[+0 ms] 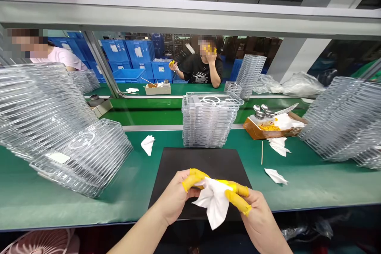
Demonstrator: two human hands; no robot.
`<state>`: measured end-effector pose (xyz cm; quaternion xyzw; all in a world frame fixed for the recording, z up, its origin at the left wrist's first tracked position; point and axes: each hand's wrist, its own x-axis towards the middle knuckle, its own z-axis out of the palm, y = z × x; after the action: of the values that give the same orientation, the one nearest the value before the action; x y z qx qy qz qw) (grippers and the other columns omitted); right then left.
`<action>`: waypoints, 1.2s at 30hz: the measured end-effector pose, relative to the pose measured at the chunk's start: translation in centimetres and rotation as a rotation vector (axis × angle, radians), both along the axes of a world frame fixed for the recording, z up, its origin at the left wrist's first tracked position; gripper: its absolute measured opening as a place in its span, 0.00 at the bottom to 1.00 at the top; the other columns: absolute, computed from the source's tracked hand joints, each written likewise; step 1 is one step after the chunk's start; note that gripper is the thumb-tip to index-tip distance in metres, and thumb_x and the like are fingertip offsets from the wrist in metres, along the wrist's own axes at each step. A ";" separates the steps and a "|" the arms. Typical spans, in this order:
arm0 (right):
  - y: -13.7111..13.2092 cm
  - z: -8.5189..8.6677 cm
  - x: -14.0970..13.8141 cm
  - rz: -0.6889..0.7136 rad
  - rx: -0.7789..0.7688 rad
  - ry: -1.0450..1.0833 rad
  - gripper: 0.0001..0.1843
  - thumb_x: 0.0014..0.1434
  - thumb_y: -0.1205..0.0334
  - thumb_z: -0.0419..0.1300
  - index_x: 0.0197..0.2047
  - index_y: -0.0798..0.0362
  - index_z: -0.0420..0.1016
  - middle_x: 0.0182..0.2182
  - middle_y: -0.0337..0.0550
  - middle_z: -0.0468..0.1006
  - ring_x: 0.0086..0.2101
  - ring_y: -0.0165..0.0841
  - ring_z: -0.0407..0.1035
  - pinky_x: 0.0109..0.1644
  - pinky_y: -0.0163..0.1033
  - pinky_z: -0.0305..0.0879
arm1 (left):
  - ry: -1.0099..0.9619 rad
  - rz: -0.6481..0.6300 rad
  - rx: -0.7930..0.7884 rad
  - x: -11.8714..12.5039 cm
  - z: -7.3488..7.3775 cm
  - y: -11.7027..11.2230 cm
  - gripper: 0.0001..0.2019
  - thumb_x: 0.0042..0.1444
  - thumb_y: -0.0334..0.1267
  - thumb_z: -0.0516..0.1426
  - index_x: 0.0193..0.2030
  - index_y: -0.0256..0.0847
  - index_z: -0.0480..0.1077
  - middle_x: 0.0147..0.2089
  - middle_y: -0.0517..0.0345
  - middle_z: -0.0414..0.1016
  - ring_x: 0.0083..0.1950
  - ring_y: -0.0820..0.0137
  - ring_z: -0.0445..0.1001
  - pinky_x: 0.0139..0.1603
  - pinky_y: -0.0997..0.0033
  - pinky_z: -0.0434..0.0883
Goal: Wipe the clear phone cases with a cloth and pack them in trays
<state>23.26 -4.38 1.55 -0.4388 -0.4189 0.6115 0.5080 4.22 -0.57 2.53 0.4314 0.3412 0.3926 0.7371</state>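
Head view: the left hand (175, 198) and right hand (258, 218), with yellow finger cots (193, 176) on their fingertips, are together, both pinching a crumpled white paper wipe (214, 202) above a black mat (199, 160) near the front edge of the green surface (59, 202). Firm fingertip pinches keep the wipe bunched and clear of the mat. A stack of clear plastic trays (210, 121) stands beyond the mat's far edge.

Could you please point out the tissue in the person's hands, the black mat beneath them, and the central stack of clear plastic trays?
White tissue (214, 202): head view, its middle fold.
Black mat (196, 162): head view, its bare upper part.
Clear tray stack (208, 127): head view, its front side.
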 end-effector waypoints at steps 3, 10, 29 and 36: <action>0.1 -0.2 0.0 -0.011 -0.041 0.047 0.16 0.51 0.51 0.70 0.41 0.49 0.83 0.39 0.48 0.81 0.42 0.44 0.73 0.52 0.47 0.68 | -0.034 -0.015 -0.051 0.4 -0.1 -0.1 0.17 0.52 0.50 0.64 0.39 0.37 0.74 0.36 0.57 0.74 0.37 0.70 0.71 0.39 0.71 0.68; 0.1 -0.3 -0.6 -0.150 -0.180 0.293 0.15 0.41 0.53 0.76 0.28 0.52 0.82 0.25 0.41 0.78 0.26 0.30 0.70 0.32 0.31 0.69 | -0.007 -0.003 -0.192 1.2 -0.7 -0.3 0.16 0.46 0.42 0.69 0.32 0.35 0.69 0.28 0.62 0.70 0.28 0.77 0.68 0.31 0.77 0.64; -0.5 -1.6 0.1 -0.010 0.326 -0.553 0.04 0.54 0.58 0.68 0.36 0.41 0.83 0.46 0.46 0.79 0.55 0.48 0.63 0.61 0.54 0.60 | 0.037 0.087 -0.218 1.1 -0.7 -0.8 0.18 0.49 0.50 0.66 0.33 0.38 0.67 0.28 0.64 0.71 0.27 0.77 0.70 0.29 0.78 0.68; -1.9 -3.1 11.8 -0.228 0.182 -0.535 0.15 0.45 0.51 0.72 0.37 0.45 0.84 0.50 0.51 0.77 0.56 0.54 0.63 0.64 0.56 0.56 | 0.355 0.163 0.144 -2.7 -1.1 -1.0 0.15 0.57 0.46 0.62 0.46 0.41 0.72 0.42 0.52 0.80 0.44 0.64 0.79 0.46 0.68 0.74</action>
<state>35.03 -6.28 -1.53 -0.5812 -0.5389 0.3731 0.4823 1.53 -1.59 1.40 0.5161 0.4706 0.3923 0.5986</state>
